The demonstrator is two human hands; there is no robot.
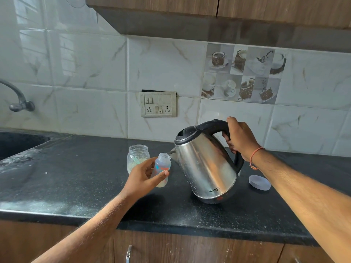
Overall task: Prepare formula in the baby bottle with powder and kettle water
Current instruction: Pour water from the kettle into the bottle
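- Pouring step: the kettle [206,164] was tipped with its spout just beside the open mouth of the baby bottle [162,168]; no stream of water was visible.
- Spout should sit squarely over the narrow neck, the tilt should go slow, and the pour should stop at the wanted mark; the water may be hot.
- Bottle was tilted and held above the tabletop [76,179], pale powder at its bottom; upright would likely pour cleaner.
- Left hand [141,177] grip: fingers and thumb curled round the bottle's body, clamped on it.
- Right hand [240,138] grip: wrapped tight round the black kettle handle.
- Powder jar [137,157] stood open just behind the bottle; a lid [259,182] lay right of the kettle.
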